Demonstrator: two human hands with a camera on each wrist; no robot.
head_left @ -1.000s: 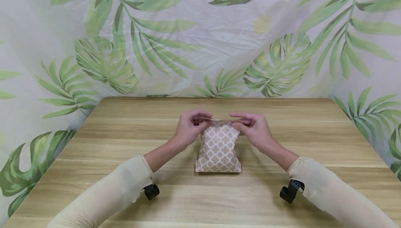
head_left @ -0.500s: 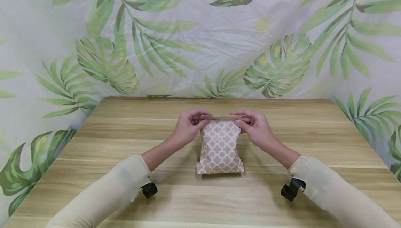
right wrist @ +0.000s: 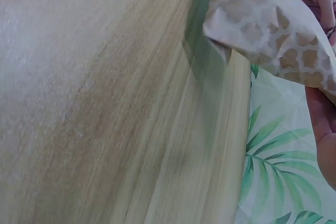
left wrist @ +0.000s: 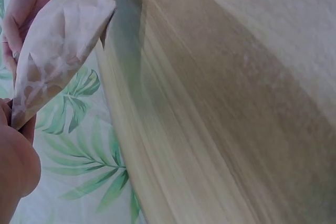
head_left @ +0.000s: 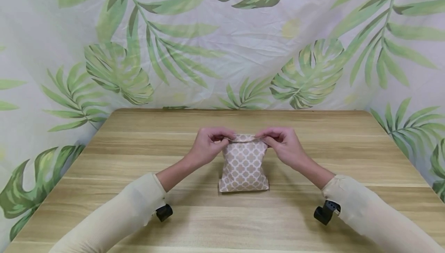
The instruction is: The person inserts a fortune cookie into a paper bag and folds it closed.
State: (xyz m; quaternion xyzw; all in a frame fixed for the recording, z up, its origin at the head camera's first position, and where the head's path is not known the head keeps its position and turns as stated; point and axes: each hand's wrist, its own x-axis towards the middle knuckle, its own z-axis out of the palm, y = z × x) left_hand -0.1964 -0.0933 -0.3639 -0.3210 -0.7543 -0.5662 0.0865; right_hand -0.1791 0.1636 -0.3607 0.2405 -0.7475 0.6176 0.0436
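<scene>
A brown paper bag (head_left: 244, 168) with a white lattice pattern stands on the table, bulging in the middle, its top edge folded over toward the wearer. My left hand (head_left: 210, 143) pinches the left end of the fold between thumb and fingers. At the other end, my right hand (head_left: 283, 145) pinches the fold the same way. The left wrist view shows the bag (left wrist: 65, 38) from its side, tapering to the pinched top by the left hand (left wrist: 16, 156). In the right wrist view the bag (right wrist: 273, 30) reaches the right hand (right wrist: 328, 135). Whatever is inside the bag is hidden.
The wood-grain table (head_left: 139, 145) runs back to a leaf-printed cloth backdrop (head_left: 187, 52). Black wrist cameras sit below the left sleeve (head_left: 121, 210) and the right sleeve (head_left: 368, 206).
The bag's top edge, upright and loose a second ago, is now folded forward and down into a patterned flap. Both hands have stayed at its top corners, dipping slightly.
</scene>
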